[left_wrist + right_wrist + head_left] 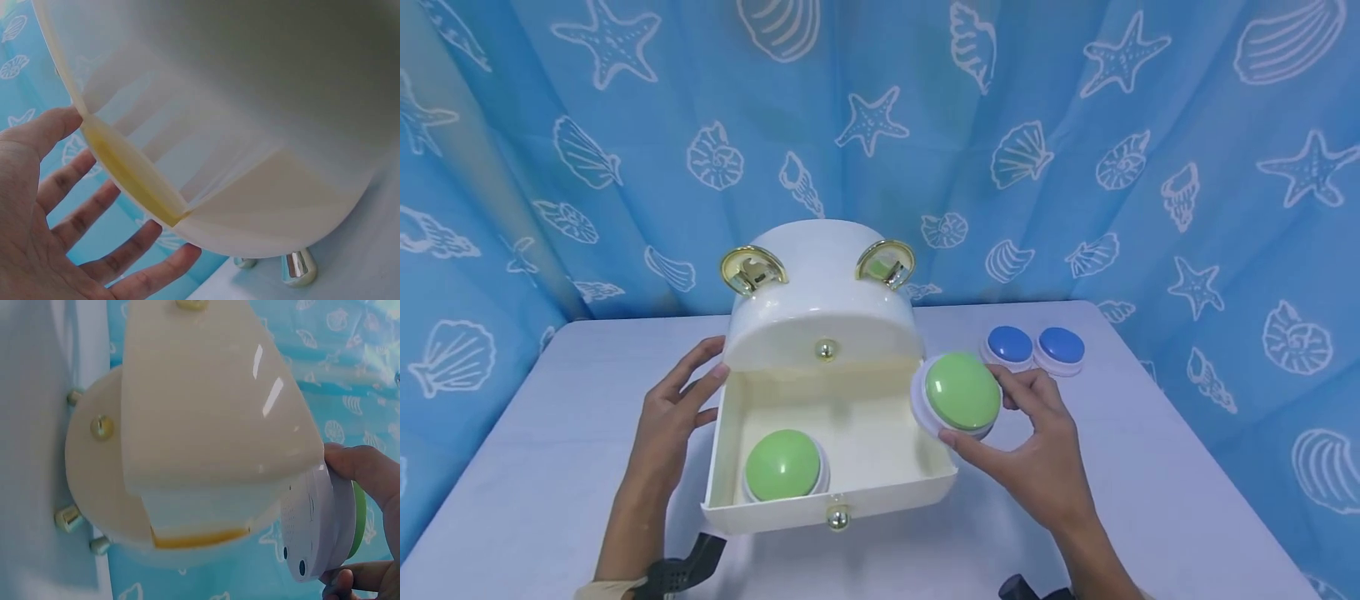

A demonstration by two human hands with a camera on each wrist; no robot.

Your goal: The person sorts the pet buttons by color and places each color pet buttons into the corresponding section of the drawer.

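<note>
My right hand [1037, 437] grips a round button with a green dome and white base [962, 390], held tilted at the right rim of a drawer. The white underside of that button [306, 531] shows in the right wrist view. The cream drawer [895, 500] is pulled out of a white rounded box [820, 283] with gold ear-like trims. Inside the drawer, at its front left, lies a second green button [782, 467]. At the box's left side my left hand [670, 408] has its fingers spread, the tips touching the wall by the drawer.
Two smaller blue buttons with white bases [1010, 344] stand together on the white table [610, 375] at the back right. A blue curtain with shell and starfish prints [865, 125] hangs behind the table. A gold knob [838, 517] sticks out of the drawer front.
</note>
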